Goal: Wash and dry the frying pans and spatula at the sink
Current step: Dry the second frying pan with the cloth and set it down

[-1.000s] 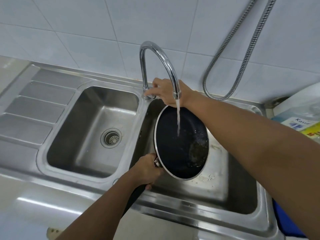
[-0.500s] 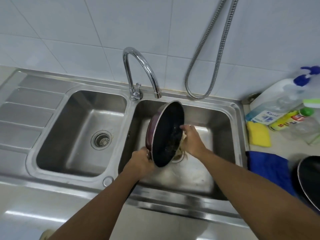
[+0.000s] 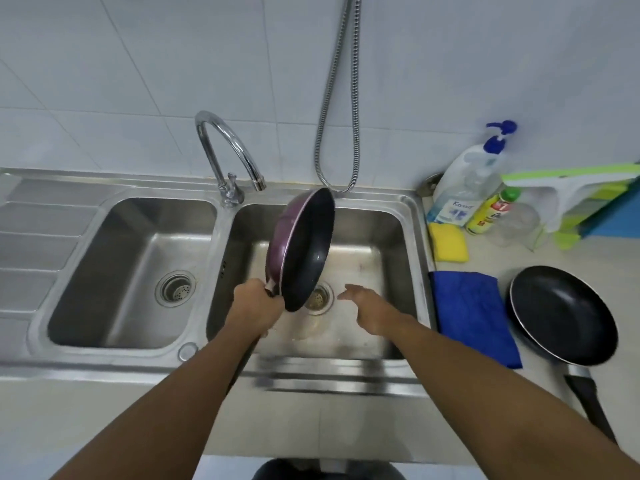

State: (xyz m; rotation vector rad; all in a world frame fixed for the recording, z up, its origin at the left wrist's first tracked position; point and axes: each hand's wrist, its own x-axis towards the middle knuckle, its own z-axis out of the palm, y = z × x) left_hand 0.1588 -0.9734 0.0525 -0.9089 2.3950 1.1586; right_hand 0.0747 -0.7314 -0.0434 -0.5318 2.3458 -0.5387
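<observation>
- left hand (image 3: 258, 304) grips the purple pan (image 3: 304, 247) by its handle, tilted on edge above the right basin (image 3: 398, 237); right hand (image 3: 367, 306) spread, holding nothing
- likely wet one-handed grip may slip; pan would bang into the basin

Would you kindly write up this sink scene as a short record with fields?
left hand: grips purple pan at its handle end
purple pan: tilted on edge above right basin
right hand: open, empty, over that basin
tap: no water seen running
black pan: on counter, right of blue cloth
yellow sponge: behind the cloth
</observation>
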